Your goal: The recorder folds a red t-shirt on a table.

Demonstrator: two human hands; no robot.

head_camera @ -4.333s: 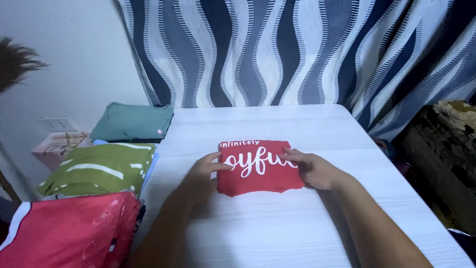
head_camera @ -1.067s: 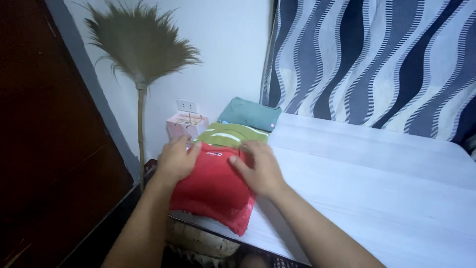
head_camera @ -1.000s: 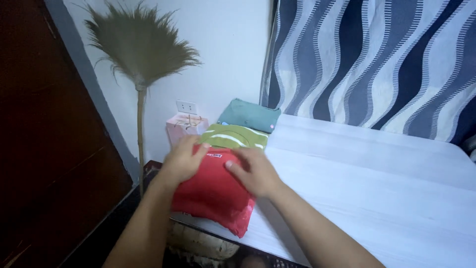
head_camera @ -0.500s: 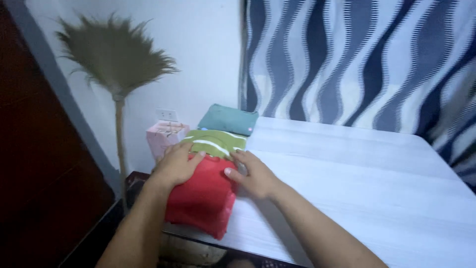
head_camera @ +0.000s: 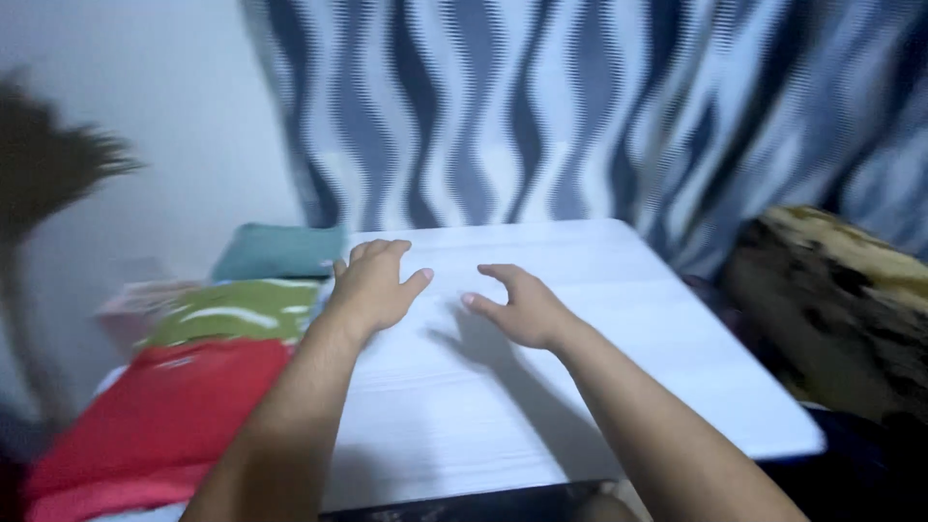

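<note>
Both hands, left hand (head_camera: 375, 285) and right hand (head_camera: 523, 307), hover spread and empty above the white wooden table (head_camera: 580, 367), right of the folded red cloth (head_camera: 164, 406).

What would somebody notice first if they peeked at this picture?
Probably the two bare hands, the left hand and the right hand, both open and empty above the white table. Next, the row of folded clothes along the table's left side: a red one nearest, a green striped one behind it, a teal one farthest. Behind everything hangs a wavy blue-and-white curtain.
</note>
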